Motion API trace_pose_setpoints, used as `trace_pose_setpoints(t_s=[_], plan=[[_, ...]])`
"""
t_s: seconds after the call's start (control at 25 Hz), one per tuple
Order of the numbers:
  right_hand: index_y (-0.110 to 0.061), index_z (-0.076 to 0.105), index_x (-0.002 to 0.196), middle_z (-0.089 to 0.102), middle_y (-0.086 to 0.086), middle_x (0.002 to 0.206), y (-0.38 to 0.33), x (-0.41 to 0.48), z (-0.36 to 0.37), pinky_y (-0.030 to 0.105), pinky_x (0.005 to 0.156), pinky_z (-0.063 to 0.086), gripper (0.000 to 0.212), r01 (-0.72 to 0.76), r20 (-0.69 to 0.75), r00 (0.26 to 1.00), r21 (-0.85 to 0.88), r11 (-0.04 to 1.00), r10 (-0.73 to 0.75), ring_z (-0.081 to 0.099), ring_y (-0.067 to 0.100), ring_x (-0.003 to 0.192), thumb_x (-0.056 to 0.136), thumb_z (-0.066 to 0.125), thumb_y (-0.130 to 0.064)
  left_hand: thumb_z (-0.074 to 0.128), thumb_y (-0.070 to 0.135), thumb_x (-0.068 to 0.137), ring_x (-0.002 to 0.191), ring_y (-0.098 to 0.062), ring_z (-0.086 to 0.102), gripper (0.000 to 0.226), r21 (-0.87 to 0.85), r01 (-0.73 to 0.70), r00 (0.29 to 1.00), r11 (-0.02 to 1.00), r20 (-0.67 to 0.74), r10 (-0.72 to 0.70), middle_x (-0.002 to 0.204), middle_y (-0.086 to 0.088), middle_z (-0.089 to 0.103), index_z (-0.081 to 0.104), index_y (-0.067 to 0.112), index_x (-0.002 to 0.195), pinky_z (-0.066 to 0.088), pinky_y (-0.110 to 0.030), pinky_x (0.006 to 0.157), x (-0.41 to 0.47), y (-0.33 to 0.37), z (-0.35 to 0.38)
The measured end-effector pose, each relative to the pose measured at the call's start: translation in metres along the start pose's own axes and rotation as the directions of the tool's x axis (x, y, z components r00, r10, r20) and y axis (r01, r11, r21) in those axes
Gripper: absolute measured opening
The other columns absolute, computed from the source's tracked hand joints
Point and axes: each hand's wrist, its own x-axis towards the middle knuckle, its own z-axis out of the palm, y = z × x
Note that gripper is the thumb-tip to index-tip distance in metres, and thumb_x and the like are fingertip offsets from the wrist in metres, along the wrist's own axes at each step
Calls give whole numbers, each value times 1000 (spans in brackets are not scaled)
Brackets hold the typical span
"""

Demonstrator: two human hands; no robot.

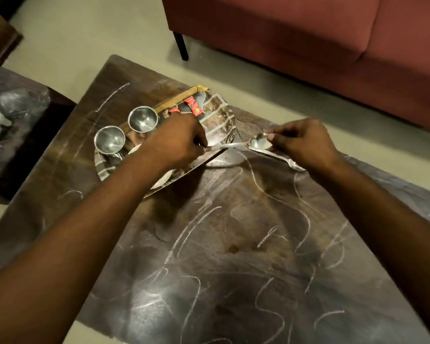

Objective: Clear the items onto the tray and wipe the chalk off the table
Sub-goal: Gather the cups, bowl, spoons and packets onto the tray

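Chalk lines (305, 219) are running in white loops and strokes over most of the dark counter (233, 244), and they are still not wiped. The shiny metal tray (224, 117) is lying on the far left part of the counter, and two steel cups (142, 119) are standing upright on its left side, one just beside the other. Red packets (193, 105) are lying at the far edge of the tray, next to a wooden strip (176, 100). The left hand (176, 140) is reaching over the tray, and its grip is closing on the handle of a spoon (230, 145), whose bowl is pointing to the right past the tray rim. The right hand (301, 142) is hovering over the counter to the right of the tray, and its grip is pinching a second spoon (260, 142) at the bowl end; the long handle is passing under the hand toward the right. The two spoon bowls are very near each other, between the hands. A red sofa (308, 33) is standing on the floor behind the counter.
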Motion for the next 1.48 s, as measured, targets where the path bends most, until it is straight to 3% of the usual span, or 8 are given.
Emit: trace_pose_setpoints(t_s=[0.16, 0.28, 0.4, 0.64, 0.84, 1.08, 1.28, 1.48], plan=[[-8, 83, 101, 78, 6, 79, -45, 77, 21, 28, 74, 65, 10, 115, 143, 986, -173, 978, -90, 74, 8, 64, 92, 81, -12, 79, 14, 87, 101, -36, 73, 22, 155, -37, 999, 987, 44, 31, 102, -16, 81, 85, 12, 108, 52, -34, 78, 30, -15, -14], [-5, 82, 102, 75, 1, 74, -64, 105, 42, 15, 58, 59, 10, 139, 216, 972, -217, 966, -91, 67, -3, 50, 92, 80, -7, 80, 15, 88, 104, -38, 70, 41, 162, -4, 999, 987, 50, -4, 101, -18, 78, 74, 0, 126, 39, -29, 74, 43, -22, -11], [-3, 82, 100, 75, -1, 67, -64, 123, 61, 11, 49, 52, 9, 124, 253, 966, -258, 958, -57, 65, -1, 48, 92, 80, -5, 78, 15, 87, 99, -42, 70, 36, 168, 16, 998, 986, 62, -27, 93, -18, 74, 75, 3, 121, 49, -37, 76, 50, -35, -4], [-5, 84, 100, 81, 10, 87, -57, 142, 84, 15, 56, 56, 14, 122, 239, 970, -292, 949, -51, 73, 9, 64, 87, 86, -10, 73, 8, 88, 101, -46, 71, 35, 236, 48, 997, 971, 53, -62, 102, -26, 75, 72, 3, 123, 54, -45, 79, 60, -38, 8], [-13, 85, 97, 78, -1, 84, -59, 142, 90, 15, 57, 50, 17, 247, 217, 962, -420, 873, -168, 67, 0, 67, 82, 90, -20, 70, 7, 87, 99, -44, 71, 13, 308, 43, 993, 950, 92, -75, 96, -24, 70, 58, 11, 87, 46, -38, 71, 66, -43, 4], [-11, 85, 98, 81, 5, 92, -55, 145, 97, 17, 63, 51, 18, 289, 207, 954, -453, 843, -216, 70, 6, 74, 83, 90, -20, 70, 9, 89, 103, -40, 71, 20, 344, 48, 993, 938, 88, -83, 104, -22, 74, 73, 3, 108, 49, -38, 77, 70, -45, 8], [-14, 85, 97, 81, 2, 91, -51, 141, 98, 20, 65, 59, 17, 295, 179, 954, -415, 861, -241, 72, 4, 74, 82, 91, -20, 72, 7, 86, 97, -38, 71, 6, 315, 79, 991, 946, 76, -108, 82, -8, 57, 69, 11, 89, 50, -38, 73, 67, -47, 8], [-15, 86, 92, 82, -1, 89, -48, 113, 48, 26, 73, 62, 18, 195, 24, 981, -200, 960, -194, 75, 8, 78, 79, 93, -26, 78, 9, 82, 82, -35, 67, 18, 293, 67, 998, 954, -15, -66, 87, -14, 71, 62, 15, 86, 57, -41, 74, 58, -25, -3]])
